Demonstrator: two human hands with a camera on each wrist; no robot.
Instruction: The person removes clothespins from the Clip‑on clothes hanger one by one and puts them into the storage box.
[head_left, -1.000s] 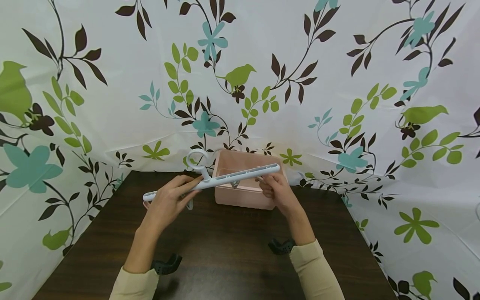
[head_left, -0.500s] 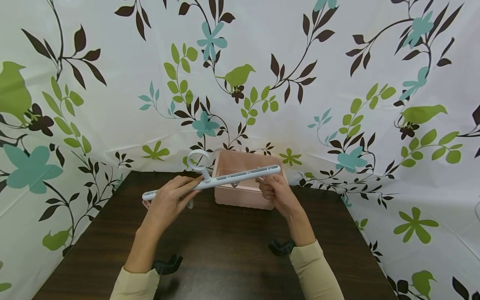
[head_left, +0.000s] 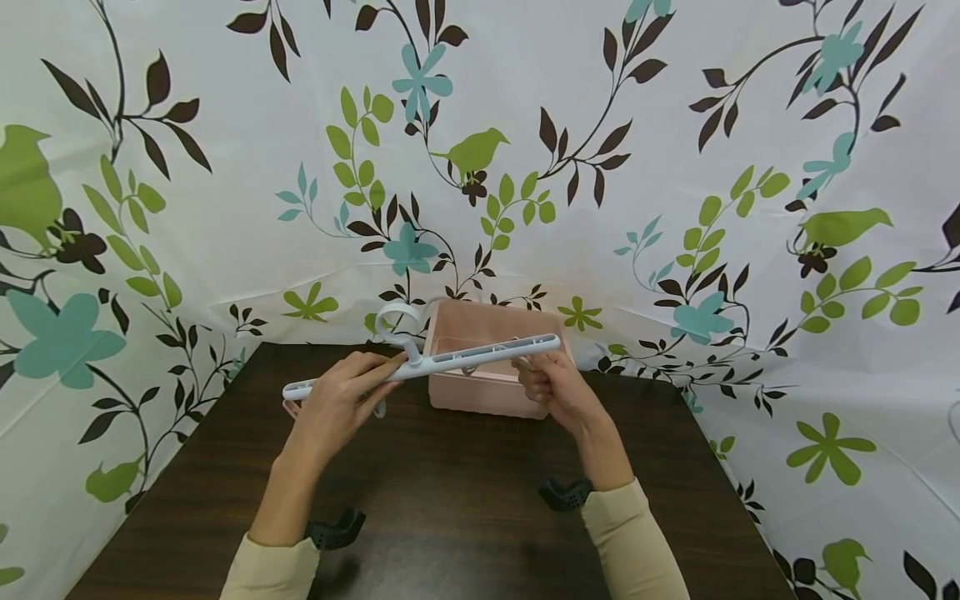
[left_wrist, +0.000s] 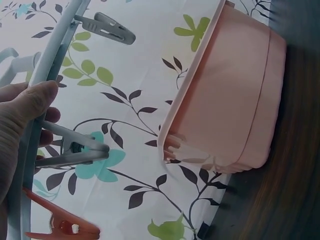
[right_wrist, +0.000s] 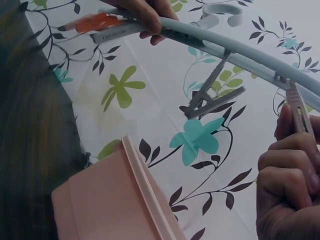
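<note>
A pale blue plastic clip hanger (head_left: 480, 357) with a hook (head_left: 390, 310) is held above the table, its right end higher. My left hand (head_left: 341, 400) grips its bar just left of the hook. In the left wrist view, grey clothespins (left_wrist: 75, 159) and an orange-red clothespin (left_wrist: 62, 227) hang from the bar near that hand. My right hand (head_left: 555, 387) is at the bar's right end, its fingers curled around a light-coloured clothespin (right_wrist: 299, 110) whose tip meets the bar. Another grey clothespin (right_wrist: 220, 101) dangles mid-bar in the right wrist view.
Behind the hanger, a pink plastic bin (head_left: 487, 398) stands at the back of the dark wood table (head_left: 450, 500). A sheet (head_left: 570, 75) printed with leaves and birds rises behind and along both sides.
The hanger's right end has dipped slightly, and its hook has turned a little. Both hands keep their holds in nearly the same places.
</note>
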